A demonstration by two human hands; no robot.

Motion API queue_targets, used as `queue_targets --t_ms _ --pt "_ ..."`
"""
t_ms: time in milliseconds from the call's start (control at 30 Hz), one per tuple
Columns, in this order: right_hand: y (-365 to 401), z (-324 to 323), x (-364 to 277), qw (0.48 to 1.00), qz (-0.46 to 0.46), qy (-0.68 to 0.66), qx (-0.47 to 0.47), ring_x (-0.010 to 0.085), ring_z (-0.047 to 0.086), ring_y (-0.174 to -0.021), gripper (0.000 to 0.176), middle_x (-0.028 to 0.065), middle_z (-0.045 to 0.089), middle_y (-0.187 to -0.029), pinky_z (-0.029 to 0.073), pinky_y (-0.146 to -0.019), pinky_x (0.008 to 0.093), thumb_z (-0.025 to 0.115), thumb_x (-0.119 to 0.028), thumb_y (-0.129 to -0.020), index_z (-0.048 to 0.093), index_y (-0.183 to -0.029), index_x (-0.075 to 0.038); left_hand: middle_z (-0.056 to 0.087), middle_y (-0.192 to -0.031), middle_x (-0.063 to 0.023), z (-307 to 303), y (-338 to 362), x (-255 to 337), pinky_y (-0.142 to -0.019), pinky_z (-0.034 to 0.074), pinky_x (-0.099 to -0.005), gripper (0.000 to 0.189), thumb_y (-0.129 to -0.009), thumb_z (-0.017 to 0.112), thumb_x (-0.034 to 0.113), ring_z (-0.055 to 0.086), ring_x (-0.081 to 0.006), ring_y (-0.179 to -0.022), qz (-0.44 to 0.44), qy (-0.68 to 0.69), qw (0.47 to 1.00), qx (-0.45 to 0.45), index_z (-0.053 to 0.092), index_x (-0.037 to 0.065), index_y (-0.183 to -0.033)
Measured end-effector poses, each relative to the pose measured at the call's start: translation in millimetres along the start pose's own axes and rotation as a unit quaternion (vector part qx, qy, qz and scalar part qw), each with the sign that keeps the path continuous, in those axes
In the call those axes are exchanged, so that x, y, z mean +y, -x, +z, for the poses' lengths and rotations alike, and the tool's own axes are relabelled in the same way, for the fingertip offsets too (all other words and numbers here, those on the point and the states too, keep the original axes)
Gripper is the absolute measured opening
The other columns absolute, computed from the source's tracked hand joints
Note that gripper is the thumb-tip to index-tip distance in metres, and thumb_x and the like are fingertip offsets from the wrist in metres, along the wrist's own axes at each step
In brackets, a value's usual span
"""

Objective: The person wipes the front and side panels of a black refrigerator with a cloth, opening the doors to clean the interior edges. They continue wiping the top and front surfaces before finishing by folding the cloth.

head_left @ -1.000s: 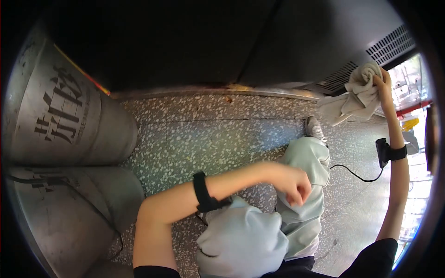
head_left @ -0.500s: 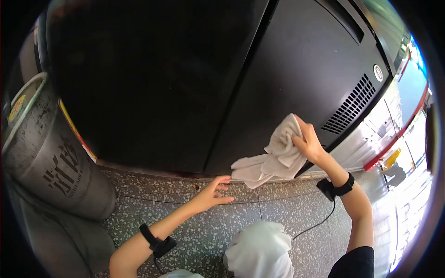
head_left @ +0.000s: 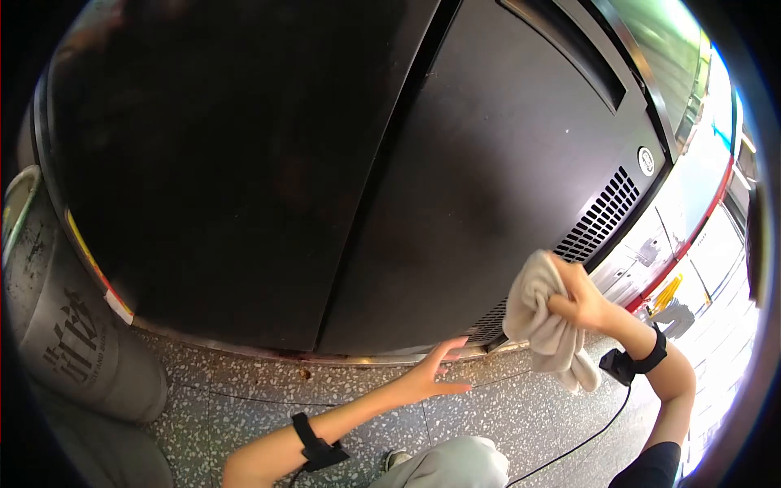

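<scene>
A crumpled, light grey cloth (head_left: 541, 313) hangs from my right hand (head_left: 582, 299), whose fingers and thumb are closed on its upper part. Behind the cloth stands a large black cabinet (head_left: 455, 187) with a vent grille (head_left: 604, 213) low on its right panel. My left hand (head_left: 431, 376) is held out over the floor beside the cabinet's bottom edge, fingers apart and holding nothing. Black straps with small boxes sit on both forearms.
To the left a dark grey barrel (head_left: 69, 325) with printed characters stands close to the cabinet. Speckled terrazzo floor (head_left: 244, 423) lies in front. A thin black cable (head_left: 573, 445) trails from the right wrist strap. My knee (head_left: 455, 464) shows at the bottom.
My view has shifted to the right along the cabinet. The right hand has drawn the cloth down and right, and the cloth now hangs more bunched. My left hand has also moved right, still empty.
</scene>
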State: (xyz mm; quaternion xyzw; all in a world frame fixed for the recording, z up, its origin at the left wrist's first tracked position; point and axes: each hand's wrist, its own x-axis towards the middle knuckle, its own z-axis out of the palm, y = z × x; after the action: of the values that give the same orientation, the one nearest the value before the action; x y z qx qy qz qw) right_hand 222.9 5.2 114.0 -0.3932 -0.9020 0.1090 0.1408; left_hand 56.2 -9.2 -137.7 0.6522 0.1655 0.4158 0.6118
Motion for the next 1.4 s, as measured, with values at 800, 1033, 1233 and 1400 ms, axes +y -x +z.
queue_targets --t_ms 800,1033,1233,1400 --pt "-153.6 146.6 -57.7 0.817 -0.360 0.368 0.262 0.0331 0.046 -0.117 0.055 0.0199 0.049 -0.120 0.035 -0.101 0.0425 0.063 -0.022 -0.064 0.053 -0.112 0.003 0.056 -0.105 -0.0137 -49.7 12.6 35.1 -0.074 0.054 -0.0308 0.027 -0.092 0.040 0.007 0.061 -0.0203 -0.090 0.079 0.159 0.959 0.218 0.044 -0.004 -0.116" --pt "-144.8 154.8 -54.6 0.803 -0.302 0.375 0.352 0.0344 0.049 -0.113 0.035 0.0197 0.051 -0.116 0.040 -0.097 0.0431 0.058 -0.004 -0.064 0.057 -0.097 0.004 0.053 -0.107 -0.0117 -65.0 51.5 -19.7 -0.070 0.054 -0.0285 0.037 -0.086 0.047 0.003 0.058 -0.0166 -0.093 -0.061 0.025 0.938 0.340 0.037 0.004 -0.121" --pt "-173.2 150.8 -68.5 0.756 -0.333 0.338 0.450 0.0341 0.052 -0.110 0.034 0.0177 0.057 -0.108 0.042 -0.092 0.0452 0.053 0.005 -0.059 0.061 -0.092 0.004 0.038 -0.120 -0.0178 -80.8 56.5 11.8 -0.087 0.048 -0.0355 0.059 -0.081 0.048 -0.006 0.050 -0.0243 -0.107 0.090 0.172 0.898 0.395 0.014 0.007 -0.128" --pt "-148.7 266.8 -14.4 0.837 -0.411 0.278 0.228 0.0271 0.049 -0.114 0.043 0.0142 0.051 -0.119 0.040 -0.098 0.0412 0.057 -0.009 -0.067 0.055 -0.108 0.005 0.040 -0.118 -0.0166 -86.8 74.7 -19.3 -0.094 0.035 -0.0311 0.059 -0.075 0.052 -0.005 0.044 -0.0220 -0.111 0.064 -0.038 0.859 0.507 0.020 0.003 -0.124"
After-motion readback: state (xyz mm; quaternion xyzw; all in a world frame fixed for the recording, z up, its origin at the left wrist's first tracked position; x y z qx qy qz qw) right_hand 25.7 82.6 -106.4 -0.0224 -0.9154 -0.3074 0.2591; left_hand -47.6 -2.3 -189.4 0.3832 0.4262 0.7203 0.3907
